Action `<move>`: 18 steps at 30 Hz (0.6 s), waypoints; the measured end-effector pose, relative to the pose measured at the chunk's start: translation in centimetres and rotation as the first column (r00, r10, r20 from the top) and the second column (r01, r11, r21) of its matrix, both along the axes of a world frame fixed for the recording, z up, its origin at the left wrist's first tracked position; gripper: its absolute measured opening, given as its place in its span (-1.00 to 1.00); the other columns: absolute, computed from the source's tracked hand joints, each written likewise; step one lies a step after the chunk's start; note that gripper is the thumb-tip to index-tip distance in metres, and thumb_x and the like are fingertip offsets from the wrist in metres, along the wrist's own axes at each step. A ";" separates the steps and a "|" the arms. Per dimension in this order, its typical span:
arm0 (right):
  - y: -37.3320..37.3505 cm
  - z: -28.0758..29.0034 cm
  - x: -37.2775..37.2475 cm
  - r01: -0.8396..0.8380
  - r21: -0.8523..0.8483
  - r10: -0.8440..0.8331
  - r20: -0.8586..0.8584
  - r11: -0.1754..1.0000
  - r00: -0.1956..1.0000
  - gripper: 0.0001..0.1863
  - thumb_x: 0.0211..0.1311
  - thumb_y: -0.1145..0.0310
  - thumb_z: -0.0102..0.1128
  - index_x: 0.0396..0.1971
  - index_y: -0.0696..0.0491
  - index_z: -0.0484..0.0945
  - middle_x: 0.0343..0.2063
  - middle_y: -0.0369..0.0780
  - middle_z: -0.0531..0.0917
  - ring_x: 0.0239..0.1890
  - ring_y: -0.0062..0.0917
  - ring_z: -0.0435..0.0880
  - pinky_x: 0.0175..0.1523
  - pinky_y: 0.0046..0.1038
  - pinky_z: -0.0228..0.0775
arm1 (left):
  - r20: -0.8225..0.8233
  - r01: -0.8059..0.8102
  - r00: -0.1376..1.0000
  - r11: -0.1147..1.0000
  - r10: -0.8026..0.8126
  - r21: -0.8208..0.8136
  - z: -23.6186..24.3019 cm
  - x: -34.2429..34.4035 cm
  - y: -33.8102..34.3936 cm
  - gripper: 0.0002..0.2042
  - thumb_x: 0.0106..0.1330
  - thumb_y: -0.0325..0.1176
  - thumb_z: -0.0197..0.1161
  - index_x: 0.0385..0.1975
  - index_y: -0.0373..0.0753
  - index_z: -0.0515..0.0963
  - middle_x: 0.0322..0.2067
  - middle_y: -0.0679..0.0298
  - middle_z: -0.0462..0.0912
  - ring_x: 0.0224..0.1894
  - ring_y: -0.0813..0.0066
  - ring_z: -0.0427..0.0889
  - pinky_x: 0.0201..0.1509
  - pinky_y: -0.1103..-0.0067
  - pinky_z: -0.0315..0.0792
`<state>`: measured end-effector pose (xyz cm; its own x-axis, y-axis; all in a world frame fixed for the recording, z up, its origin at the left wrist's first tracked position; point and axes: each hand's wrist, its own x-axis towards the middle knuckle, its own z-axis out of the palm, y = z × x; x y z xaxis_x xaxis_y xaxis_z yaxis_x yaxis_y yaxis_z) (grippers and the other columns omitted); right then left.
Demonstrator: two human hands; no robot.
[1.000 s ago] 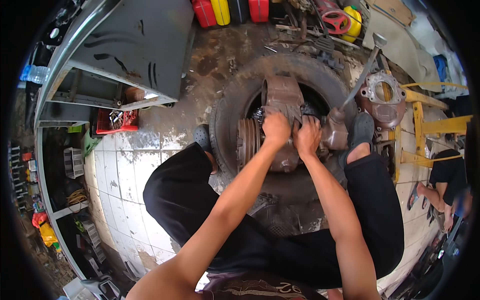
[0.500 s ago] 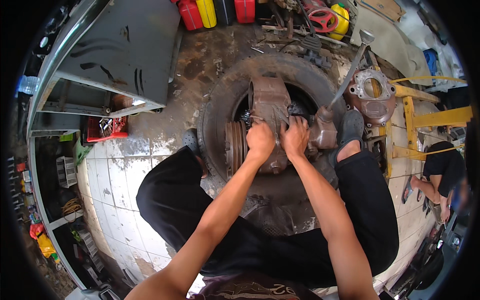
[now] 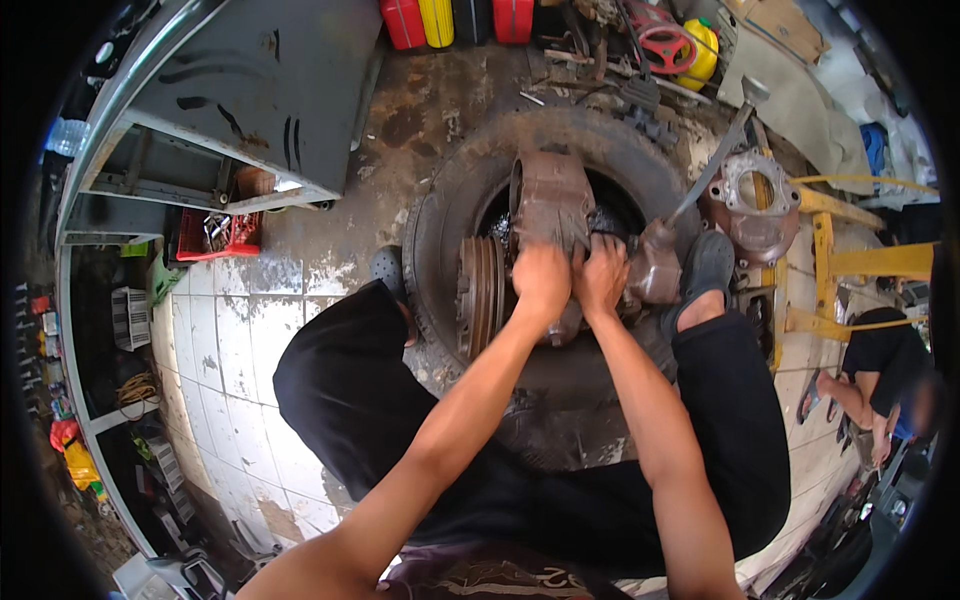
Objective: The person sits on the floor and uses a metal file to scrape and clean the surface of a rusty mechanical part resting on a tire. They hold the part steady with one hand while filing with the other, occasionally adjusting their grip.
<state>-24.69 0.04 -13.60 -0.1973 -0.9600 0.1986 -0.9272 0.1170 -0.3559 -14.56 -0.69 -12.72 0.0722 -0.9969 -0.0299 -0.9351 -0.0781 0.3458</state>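
A brown, rusty metal housing [image 3: 550,185] rests inside a large black tyre [image 3: 460,155] between my feet. A ribbed pulley-like part [image 3: 478,295] is on its left; a long steel lever [image 3: 710,165] rises from a fitting [image 3: 653,268] on its right. My left hand [image 3: 542,280] is closed and slightly blurred over the middle of the housing; what its fingertips hold is hidden. Close beside it, my right hand [image 3: 602,270] has its bent fingers gripping the housing.
A grey metal cabinet [image 3: 245,85] and red crate [image 3: 240,245] stand left; coloured jerrycans [image 3: 437,18] behind. A flanged casting [image 3: 760,225] lies by a yellow metal frame [image 3: 870,262] at right. A co-worker [image 3: 880,360] squats at the far right.
My left hand has moved slightly toward me on the housing and is more blurred. My right hand stays about in place. The view shifted left, then back a little.
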 end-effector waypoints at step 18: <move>0.2 0.4 0.0 -0.009 0.051 0.010 -0.026 0.999 1.000 -0.72 0.17 0.23 0.17 -0.24 0.12 0.58 -0.15 -0.16 0.61 0.11 -0.25 0.46 0.12 -0.02 0.30 | -0.010 0.003 1.000 0.998 -0.004 -0.064 0.9 -0.2 0.9 -0.72 0.22 -0.24 0.22 -0.43 -0.40 0.65 -0.31 -0.16 0.63 -0.32 -0.01 0.71 -0.24 0.28 0.62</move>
<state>-24.71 0.26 -13.22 -0.1836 -0.9709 0.1540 -0.9371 0.1255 -0.3256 -14.71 0.17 -11.78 0.0690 -0.9971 0.0327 -0.9315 -0.0527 0.3598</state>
